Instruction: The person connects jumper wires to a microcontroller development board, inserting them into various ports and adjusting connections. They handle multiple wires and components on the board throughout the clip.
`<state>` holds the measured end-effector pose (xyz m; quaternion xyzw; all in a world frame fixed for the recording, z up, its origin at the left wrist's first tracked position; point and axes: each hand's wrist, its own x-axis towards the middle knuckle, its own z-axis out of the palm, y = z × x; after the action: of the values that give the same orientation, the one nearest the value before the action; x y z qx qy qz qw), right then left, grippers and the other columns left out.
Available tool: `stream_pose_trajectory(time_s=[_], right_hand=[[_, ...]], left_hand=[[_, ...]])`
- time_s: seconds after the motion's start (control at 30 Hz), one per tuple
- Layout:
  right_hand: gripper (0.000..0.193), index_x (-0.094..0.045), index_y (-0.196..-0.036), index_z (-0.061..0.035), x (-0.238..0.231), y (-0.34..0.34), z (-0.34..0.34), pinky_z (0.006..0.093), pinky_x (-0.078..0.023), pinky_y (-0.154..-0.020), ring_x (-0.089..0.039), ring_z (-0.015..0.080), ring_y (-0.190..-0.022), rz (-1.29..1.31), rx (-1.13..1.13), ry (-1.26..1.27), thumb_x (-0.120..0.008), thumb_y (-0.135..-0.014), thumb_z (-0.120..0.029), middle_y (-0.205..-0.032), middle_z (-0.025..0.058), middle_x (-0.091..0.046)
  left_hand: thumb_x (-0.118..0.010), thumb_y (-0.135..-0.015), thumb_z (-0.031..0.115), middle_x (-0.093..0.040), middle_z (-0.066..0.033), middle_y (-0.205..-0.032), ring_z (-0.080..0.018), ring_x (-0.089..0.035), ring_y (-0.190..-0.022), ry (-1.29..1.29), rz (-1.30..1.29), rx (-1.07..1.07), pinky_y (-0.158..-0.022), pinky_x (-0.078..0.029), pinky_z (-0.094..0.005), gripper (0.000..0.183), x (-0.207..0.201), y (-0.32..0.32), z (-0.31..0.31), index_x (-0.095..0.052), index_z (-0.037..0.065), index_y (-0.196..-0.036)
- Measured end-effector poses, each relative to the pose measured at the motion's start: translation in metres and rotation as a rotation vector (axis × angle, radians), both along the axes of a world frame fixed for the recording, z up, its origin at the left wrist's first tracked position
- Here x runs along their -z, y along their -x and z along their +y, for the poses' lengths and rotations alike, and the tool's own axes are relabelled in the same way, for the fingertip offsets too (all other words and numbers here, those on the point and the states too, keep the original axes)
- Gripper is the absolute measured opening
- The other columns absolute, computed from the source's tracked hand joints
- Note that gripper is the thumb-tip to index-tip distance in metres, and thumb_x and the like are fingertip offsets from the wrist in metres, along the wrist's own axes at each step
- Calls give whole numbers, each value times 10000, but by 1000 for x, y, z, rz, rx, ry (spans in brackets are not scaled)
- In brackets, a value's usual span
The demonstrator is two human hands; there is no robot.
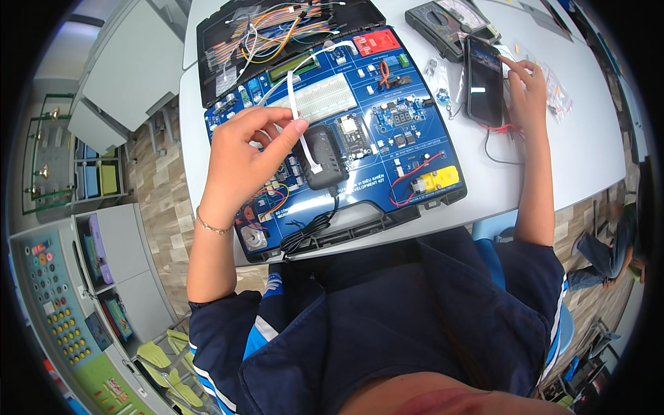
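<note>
The left hand (257, 146) pinches a flat white cable (294, 100) between thumb and fingers. A black box (324, 158) sits just right of that hand, on a blue board (370, 196). The right hand (527, 90), loosely spread, has a fingertip at the black phone (483, 84) on its left.

White title lettering (356, 183) on the blue board (387, 173), smaller captions (408, 153) beside its modules (401, 117)

Slim white cable (294, 100), plug end hanging over blue kit board (387, 169); black phone (484, 83), screen lit, right of board.
</note>
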<state>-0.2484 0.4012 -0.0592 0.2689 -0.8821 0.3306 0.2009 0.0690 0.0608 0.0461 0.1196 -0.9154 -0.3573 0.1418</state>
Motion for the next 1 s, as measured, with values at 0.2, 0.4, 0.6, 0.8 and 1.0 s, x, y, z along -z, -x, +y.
stream_pose_trajectory(time_s=[0.2,0.4,0.6,0.8,1.0], right_hand=[[305,-744,-1164,-247,4,8,6,299,-455,-839,-586,181,-935,-78,-28,86,-580,-910,-205,-1027,66,-635],[329,-706,-1233,-189,-2,6,15,274,-448,-872,-594,128,-955,-404,-105,203,-633,-916,-238,-1027,18,-665],[655,-544,-1419,-196,-17,-6,19,329,-425,-987,-604,147,-1057,-598,-200,124,-755,-816,-341,-1242,57,-579],[874,-452,-1487,-201,-12,-2,26,308,-410,-978,-489,171,-1082,-628,-312,115,-828,-705,-306,-1336,79,-525],[989,-445,-1490,-232,-9,-4,26,304,-431,-942,-478,195,-1107,-579,-312,75,-891,-611,-319,-1348,64,-531]], left_hand=[[-705,-917,182,-692,-53,-830,-87,-621,-708,-515,-163,-56,-663,-501,-216,200,2,5,4,-693,-14,-956],[-493,-1021,204,-655,-67,-839,-112,-633,-708,-971,-123,-44,-604,-506,-227,182,2,8,7,-564,48,-1082],[-580,-990,163,-658,-79,-890,-145,-658,-787,-1161,-42,36,-678,-530,-245,430,-8,-12,-4,-492,-47,-1354],[-601,-972,109,-660,-108,-997,-145,-658,-860,-1214,-76,93,-744,-544,-250,447,-11,-35,-7,-483,-67,-1367],[-590,-981,80,-636,-84,-974,-122,-652,-863,-1172,1,-38,-703,-546,-174,404,-11,-35,1,-509,-64,-1349]])
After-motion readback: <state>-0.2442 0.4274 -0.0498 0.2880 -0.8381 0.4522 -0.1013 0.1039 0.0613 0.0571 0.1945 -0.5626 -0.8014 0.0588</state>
